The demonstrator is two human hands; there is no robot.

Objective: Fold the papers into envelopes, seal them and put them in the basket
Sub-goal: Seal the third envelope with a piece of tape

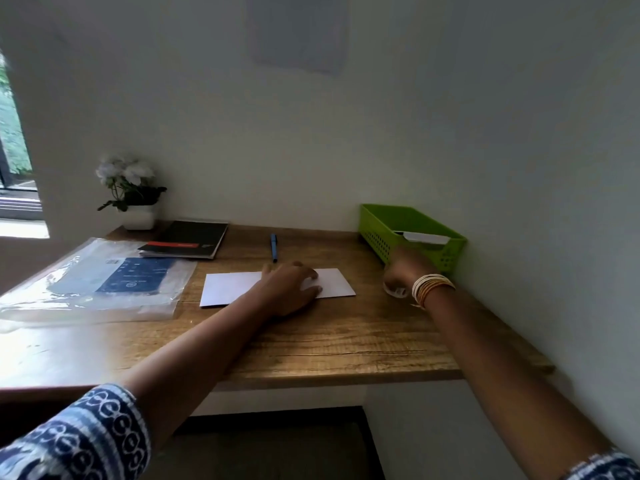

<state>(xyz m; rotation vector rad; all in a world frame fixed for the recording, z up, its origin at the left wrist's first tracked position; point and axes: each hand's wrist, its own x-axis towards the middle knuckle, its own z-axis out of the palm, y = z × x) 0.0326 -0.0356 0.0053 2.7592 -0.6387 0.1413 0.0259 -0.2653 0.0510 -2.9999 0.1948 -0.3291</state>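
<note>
The long wooden desk [346, 344], grainy and brown, runs along a white wall. At its left end lies a clear plastic sleeve holding blue printed sheets [104, 282], glossy and wrinkled; behind it sits a black notebook with a red stripe [187, 241]. At the far right corner stands the green perforated plastic basket [381, 233], with one white folded envelope [427, 238] already lying in it. In the middle of the desk lies a flat white rectangular paper [228, 287], its long axis running left to right, smooth and matte. The left hand [289, 289] rests on this paper, fingers spread and pressing it flat. The right hand [403, 268] is just beside the basket, well right of the paper, curled loosely around a small white roll, probably tape [396, 292]; how firmly it grips I cannot tell. The sealing step seems next: the tape must travel leftward to the paper. A slim blue pen [273, 247] lies behind the paper.
</note>
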